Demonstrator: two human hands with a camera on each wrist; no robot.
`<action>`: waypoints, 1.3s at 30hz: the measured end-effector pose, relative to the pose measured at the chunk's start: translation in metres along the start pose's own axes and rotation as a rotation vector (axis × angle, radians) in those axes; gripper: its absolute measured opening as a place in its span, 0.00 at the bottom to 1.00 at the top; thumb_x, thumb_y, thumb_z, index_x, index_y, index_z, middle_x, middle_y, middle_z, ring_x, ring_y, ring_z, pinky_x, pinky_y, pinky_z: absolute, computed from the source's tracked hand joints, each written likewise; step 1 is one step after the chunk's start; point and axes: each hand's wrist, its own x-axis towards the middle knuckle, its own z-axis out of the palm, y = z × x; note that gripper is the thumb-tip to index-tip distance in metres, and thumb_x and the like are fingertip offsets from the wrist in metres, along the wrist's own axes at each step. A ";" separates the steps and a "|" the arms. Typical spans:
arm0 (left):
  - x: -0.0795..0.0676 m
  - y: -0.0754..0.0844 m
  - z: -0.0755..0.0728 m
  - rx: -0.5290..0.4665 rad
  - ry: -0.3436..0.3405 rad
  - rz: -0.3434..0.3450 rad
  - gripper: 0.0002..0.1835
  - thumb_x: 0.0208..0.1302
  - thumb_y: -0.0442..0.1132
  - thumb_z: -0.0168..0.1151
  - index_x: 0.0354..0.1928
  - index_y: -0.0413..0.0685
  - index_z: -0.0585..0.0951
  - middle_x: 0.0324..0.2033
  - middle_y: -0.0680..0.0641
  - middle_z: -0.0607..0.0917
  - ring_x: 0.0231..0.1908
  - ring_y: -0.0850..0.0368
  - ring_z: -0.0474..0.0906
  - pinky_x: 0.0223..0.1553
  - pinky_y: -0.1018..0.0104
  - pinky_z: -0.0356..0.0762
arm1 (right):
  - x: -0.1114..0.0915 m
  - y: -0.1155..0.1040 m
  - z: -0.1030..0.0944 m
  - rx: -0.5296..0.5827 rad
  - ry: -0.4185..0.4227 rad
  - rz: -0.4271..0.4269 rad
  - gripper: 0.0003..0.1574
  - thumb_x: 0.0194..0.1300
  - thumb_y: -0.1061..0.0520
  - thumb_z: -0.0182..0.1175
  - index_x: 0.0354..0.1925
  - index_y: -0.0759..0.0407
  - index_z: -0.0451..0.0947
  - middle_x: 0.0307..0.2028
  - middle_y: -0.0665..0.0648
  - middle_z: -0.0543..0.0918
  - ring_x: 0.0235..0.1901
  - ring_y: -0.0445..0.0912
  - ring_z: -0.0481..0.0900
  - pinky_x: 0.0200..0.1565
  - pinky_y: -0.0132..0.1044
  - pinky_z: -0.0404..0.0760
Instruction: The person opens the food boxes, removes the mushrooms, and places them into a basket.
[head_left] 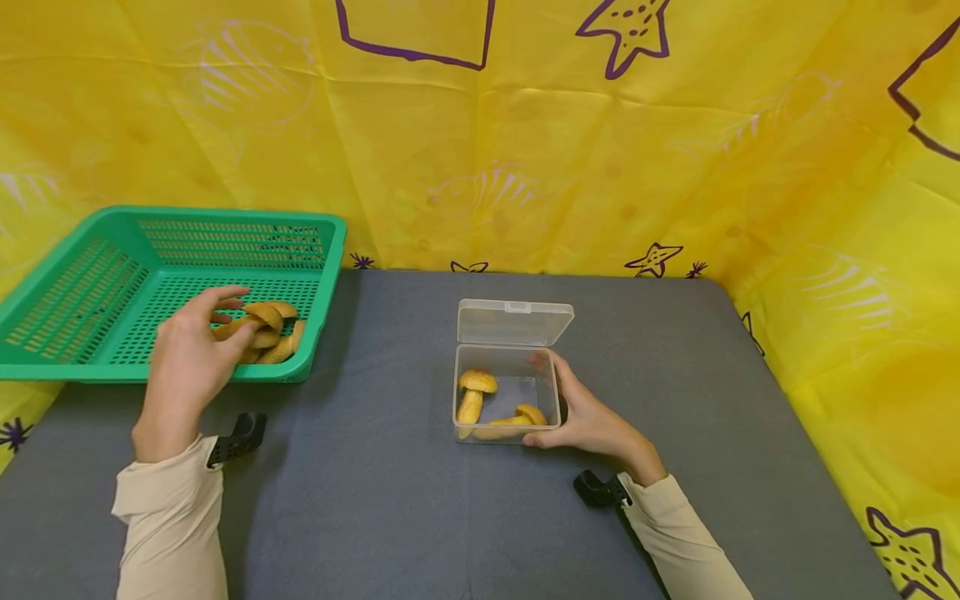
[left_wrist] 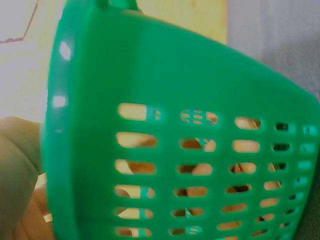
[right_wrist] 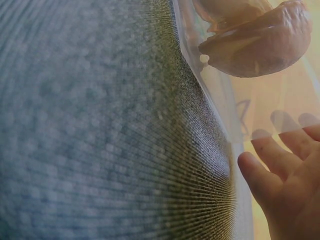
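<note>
In the head view my left hand (head_left: 197,342) reaches over the near rim of a green plastic basket (head_left: 330,275). Its thumb and fingers pinch a brown-yellow mushroom (head_left: 264,314) in the basket's near right corner, where more mushrooms (head_left: 281,348) lie. The basket's slotted wall (left_wrist: 165,65) hides most of that hand in the left wrist view. My right hand (head_left: 592,421) grips the right side of a clear plastic box (head_left: 508,433), thumb in front. Its hinged lid (head_left: 516,323) stands up at the back. Inside are a mushroom (head_left: 472,396) at the left and another mushroom (head_left: 525,417) along the front.
A dark grey cloth (head_left: 375,500) covers the table. Behind it and along the right hangs a yellow curtain (head_left: 480,150) with sea-creature drawings. The basket stands at the back left, against the curtain. Black wrist bands (head_left: 238,439) sit below both hands.
</note>
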 end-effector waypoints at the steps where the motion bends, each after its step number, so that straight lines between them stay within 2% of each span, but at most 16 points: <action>1: 0.000 0.002 0.000 -0.008 0.002 0.010 0.23 0.66 0.33 0.62 0.63 0.42 0.76 0.54 0.32 0.82 0.49 0.33 0.78 0.38 0.52 0.69 | 0.000 0.000 0.000 0.001 0.000 -0.002 0.71 0.46 0.51 0.80 0.75 0.49 0.44 0.73 0.58 0.58 0.73 0.57 0.57 0.70 0.61 0.59; 3: -0.001 0.007 -0.001 -0.023 0.011 0.033 0.22 0.65 0.32 0.62 0.62 0.41 0.77 0.54 0.32 0.82 0.48 0.35 0.78 0.39 0.58 0.69 | 0.000 0.001 0.000 -0.001 0.002 -0.006 0.71 0.46 0.51 0.80 0.75 0.49 0.44 0.73 0.58 0.58 0.73 0.57 0.58 0.69 0.62 0.59; 6: -0.004 0.015 -0.002 -0.075 0.036 0.072 0.22 0.63 0.31 0.64 0.60 0.43 0.78 0.52 0.36 0.84 0.45 0.55 0.79 0.40 0.76 0.68 | 0.000 0.001 0.000 -0.009 0.005 -0.012 0.71 0.46 0.51 0.80 0.75 0.50 0.44 0.73 0.59 0.58 0.73 0.57 0.58 0.69 0.62 0.59; 8: -0.006 0.023 -0.002 -0.126 0.059 0.101 0.22 0.62 0.31 0.65 0.59 0.45 0.80 0.49 0.47 0.85 0.42 0.70 0.76 0.40 0.87 0.65 | 0.000 0.001 0.000 -0.014 0.007 -0.016 0.71 0.46 0.51 0.80 0.75 0.51 0.44 0.73 0.59 0.59 0.72 0.57 0.58 0.70 0.62 0.59; 11: -0.008 0.034 0.000 -0.189 0.080 0.154 0.22 0.60 0.30 0.66 0.57 0.47 0.81 0.44 0.67 0.81 0.39 0.83 0.70 0.41 0.92 0.66 | 0.001 0.001 0.000 -0.021 0.008 -0.021 0.71 0.45 0.51 0.80 0.75 0.52 0.44 0.72 0.60 0.59 0.72 0.57 0.58 0.70 0.61 0.59; 14: -0.011 0.044 0.002 -0.215 0.077 0.207 0.23 0.58 0.27 0.67 0.57 0.45 0.81 0.41 0.71 0.78 0.38 0.83 0.71 0.41 0.92 0.67 | 0.000 0.001 0.001 -0.021 0.010 -0.018 0.71 0.45 0.51 0.80 0.75 0.52 0.45 0.72 0.60 0.59 0.72 0.57 0.59 0.70 0.61 0.59; 19: -0.014 0.056 0.005 -0.236 0.036 0.265 0.24 0.57 0.25 0.68 0.57 0.43 0.80 0.41 0.44 0.85 0.37 0.85 0.71 0.41 0.92 0.67 | 0.000 0.000 0.001 -0.007 0.005 -0.023 0.71 0.46 0.51 0.80 0.76 0.52 0.44 0.72 0.60 0.59 0.72 0.58 0.59 0.69 0.62 0.60; 21: -0.015 0.060 0.007 -0.238 0.026 0.288 0.24 0.58 0.26 0.68 0.57 0.43 0.80 0.42 0.40 0.85 0.38 0.85 0.70 0.40 0.91 0.66 | 0.000 0.000 0.000 -0.006 0.005 -0.027 0.71 0.46 0.51 0.80 0.76 0.52 0.44 0.72 0.61 0.59 0.72 0.59 0.59 0.68 0.62 0.60; 23: -0.016 0.064 0.009 -0.227 0.031 0.321 0.24 0.57 0.26 0.69 0.56 0.43 0.81 0.44 0.39 0.85 0.39 0.86 0.69 0.41 0.86 0.66 | 0.000 0.000 0.000 -0.006 0.008 -0.023 0.71 0.46 0.52 0.80 0.75 0.52 0.45 0.72 0.60 0.59 0.72 0.58 0.59 0.69 0.62 0.60; 25: -0.017 0.069 0.012 -0.230 0.030 0.353 0.24 0.55 0.26 0.70 0.55 0.43 0.81 0.44 0.39 0.86 0.39 0.76 0.75 0.56 0.69 0.65 | 0.000 0.001 0.000 -0.010 0.009 -0.022 0.71 0.46 0.52 0.80 0.75 0.52 0.45 0.72 0.60 0.59 0.72 0.58 0.59 0.69 0.62 0.60; 27: -0.018 0.073 0.013 -0.234 0.023 0.379 0.24 0.54 0.25 0.71 0.55 0.43 0.81 0.45 0.39 0.86 0.41 0.64 0.79 0.55 0.52 0.62 | 0.000 0.000 0.000 -0.010 0.010 -0.021 0.71 0.45 0.52 0.80 0.75 0.52 0.45 0.72 0.60 0.60 0.71 0.58 0.60 0.69 0.61 0.60; 28: -0.019 0.075 0.014 -0.235 0.020 0.391 0.24 0.54 0.25 0.71 0.55 0.43 0.81 0.45 0.39 0.86 0.41 0.58 0.80 0.54 0.50 0.62 | 0.000 0.001 0.001 -0.010 0.011 -0.018 0.71 0.45 0.52 0.80 0.75 0.52 0.45 0.72 0.60 0.60 0.71 0.57 0.60 0.69 0.61 0.60; 30: -0.020 0.079 0.015 -0.242 0.008 0.411 0.25 0.54 0.24 0.71 0.55 0.43 0.81 0.45 0.40 0.86 0.41 0.47 0.79 0.58 0.52 0.62 | 0.000 0.001 0.001 -0.011 0.011 -0.014 0.71 0.45 0.52 0.80 0.75 0.53 0.46 0.72 0.59 0.60 0.71 0.57 0.60 0.69 0.61 0.60; 32: -0.021 0.082 0.016 -0.248 -0.005 0.426 0.26 0.54 0.24 0.71 0.56 0.43 0.81 0.45 0.41 0.86 0.42 0.49 0.79 0.49 0.67 0.68 | 0.000 0.001 0.000 -0.011 0.011 -0.012 0.71 0.45 0.52 0.80 0.75 0.53 0.45 0.72 0.59 0.59 0.71 0.57 0.60 0.69 0.61 0.60; 34: -0.022 0.084 0.018 -0.252 -0.017 0.439 0.26 0.53 0.24 0.71 0.56 0.44 0.81 0.45 0.42 0.86 0.42 0.51 0.79 0.46 0.74 0.69 | 0.000 0.001 0.000 -0.012 0.011 -0.011 0.71 0.45 0.52 0.80 0.75 0.53 0.45 0.72 0.59 0.59 0.72 0.57 0.59 0.69 0.61 0.60; 39: -0.024 0.090 0.025 -0.264 -0.048 0.470 0.26 0.52 0.23 0.71 0.55 0.44 0.81 0.46 0.44 0.86 0.42 0.52 0.80 0.44 0.74 0.70 | 0.000 0.001 0.000 -0.013 0.008 -0.012 0.71 0.45 0.51 0.80 0.75 0.53 0.45 0.72 0.59 0.59 0.72 0.57 0.59 0.69 0.61 0.59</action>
